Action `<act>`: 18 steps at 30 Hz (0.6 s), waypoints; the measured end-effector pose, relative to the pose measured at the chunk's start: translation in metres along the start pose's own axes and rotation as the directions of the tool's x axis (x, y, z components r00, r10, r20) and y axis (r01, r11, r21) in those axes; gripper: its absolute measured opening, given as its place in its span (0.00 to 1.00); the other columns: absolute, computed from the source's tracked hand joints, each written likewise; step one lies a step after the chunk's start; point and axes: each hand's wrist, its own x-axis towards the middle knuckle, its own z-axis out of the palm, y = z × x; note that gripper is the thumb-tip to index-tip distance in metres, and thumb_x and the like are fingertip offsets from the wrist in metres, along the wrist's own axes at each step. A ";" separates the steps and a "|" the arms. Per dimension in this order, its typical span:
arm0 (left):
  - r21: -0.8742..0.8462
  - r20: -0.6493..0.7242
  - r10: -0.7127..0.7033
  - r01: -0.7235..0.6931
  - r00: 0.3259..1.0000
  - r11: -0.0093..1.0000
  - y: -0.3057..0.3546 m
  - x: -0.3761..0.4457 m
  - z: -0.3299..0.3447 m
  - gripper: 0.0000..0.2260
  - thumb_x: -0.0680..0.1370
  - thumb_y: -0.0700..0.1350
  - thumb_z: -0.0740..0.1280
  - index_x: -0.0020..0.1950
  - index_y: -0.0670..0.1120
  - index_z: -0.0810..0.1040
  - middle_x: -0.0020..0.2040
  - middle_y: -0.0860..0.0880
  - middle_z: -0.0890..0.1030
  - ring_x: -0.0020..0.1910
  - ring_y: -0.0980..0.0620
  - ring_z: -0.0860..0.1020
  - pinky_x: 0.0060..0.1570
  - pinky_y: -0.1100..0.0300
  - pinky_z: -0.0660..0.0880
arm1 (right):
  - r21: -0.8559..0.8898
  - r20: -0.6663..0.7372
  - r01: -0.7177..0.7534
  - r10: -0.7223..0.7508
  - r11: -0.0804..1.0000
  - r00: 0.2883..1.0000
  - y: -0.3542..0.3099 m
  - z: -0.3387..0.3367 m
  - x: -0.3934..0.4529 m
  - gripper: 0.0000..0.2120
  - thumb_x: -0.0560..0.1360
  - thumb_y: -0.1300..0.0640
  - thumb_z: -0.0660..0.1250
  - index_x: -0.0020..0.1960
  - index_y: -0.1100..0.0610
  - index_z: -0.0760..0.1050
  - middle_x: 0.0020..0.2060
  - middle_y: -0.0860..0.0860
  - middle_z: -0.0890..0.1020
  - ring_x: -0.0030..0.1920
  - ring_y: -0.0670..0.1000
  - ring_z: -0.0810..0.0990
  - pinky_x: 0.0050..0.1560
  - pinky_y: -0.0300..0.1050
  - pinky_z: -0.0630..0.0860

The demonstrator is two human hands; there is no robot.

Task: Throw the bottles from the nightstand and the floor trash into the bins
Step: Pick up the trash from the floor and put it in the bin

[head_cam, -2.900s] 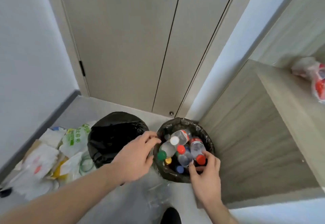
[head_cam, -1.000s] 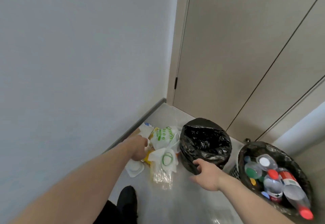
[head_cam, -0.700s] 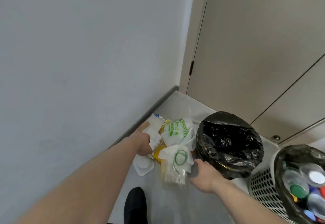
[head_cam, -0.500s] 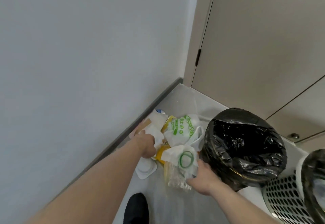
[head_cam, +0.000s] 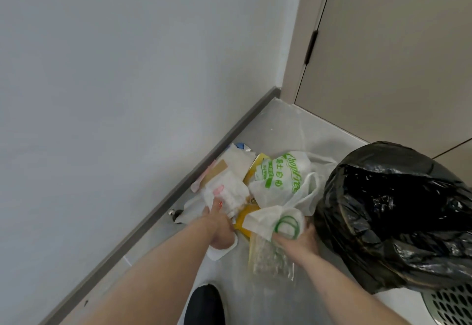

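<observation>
We are crouching over the floor trash, both arms reaching down and forward. Nearest us, our right hand [head_cam: 297, 235] is gripping the white bag with the green ring [head_cam: 277, 218]; its fingers are curling under the bag's lower edge, mostly hidden by the plastic. A clear wrapper [head_cam: 268, 255] is lying on the floor just under that hand. Our left hand [head_cam: 219, 225] is sitting a little further left, at the wall side of the pile, and is pressing into crumpled white paper [head_cam: 227, 194]; whether its fingers are closing on it we cannot tell, since the paper is covering them.

Beyond both hands the pile [head_cam: 258, 186] is stretching away along the baseboard, with a green-lettered bag [head_cam: 281, 179] on top. The black-lined bin [head_cam: 393, 212] is standing just right of the pile, touching the right hand's side, so we are judging the right hand the nearer one: the coming lift is going up and rightward over the bin's rim.
</observation>
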 end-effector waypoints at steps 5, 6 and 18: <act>0.067 0.017 -0.057 0.056 0.998 0.996 -0.012 -0.001 0.016 0.36 0.78 0.48 0.59 0.84 0.51 0.47 0.82 0.49 0.32 0.82 0.39 0.45 0.79 0.39 0.53 | 0.079 0.097 -0.101 0.093 0.992 0.991 0.002 0.004 -0.002 0.25 0.71 0.59 0.79 0.65 0.63 0.77 0.58 0.59 0.83 0.53 0.58 0.82 0.53 0.47 0.78; 0.081 0.004 -0.061 0.060 0.998 0.995 -0.015 -0.002 0.017 0.37 0.78 0.48 0.59 0.84 0.48 0.47 0.83 0.49 0.35 0.82 0.39 0.47 0.79 0.39 0.54 | 0.098 0.102 -0.094 0.084 0.991 0.991 0.002 0.003 -0.004 0.21 0.72 0.60 0.78 0.62 0.63 0.79 0.53 0.58 0.84 0.50 0.57 0.81 0.51 0.47 0.78; 0.117 -0.177 0.105 -0.085 0.979 0.989 -0.017 -0.002 0.015 0.26 0.77 0.51 0.63 0.75 0.63 0.70 0.82 0.43 0.33 0.82 0.35 0.41 0.79 0.37 0.45 | -0.504 0.152 -0.061 0.158 0.861 0.976 0.037 -0.018 -0.033 0.23 0.72 0.53 0.67 0.66 0.57 0.77 0.62 0.54 0.82 0.60 0.55 0.83 0.49 0.42 0.77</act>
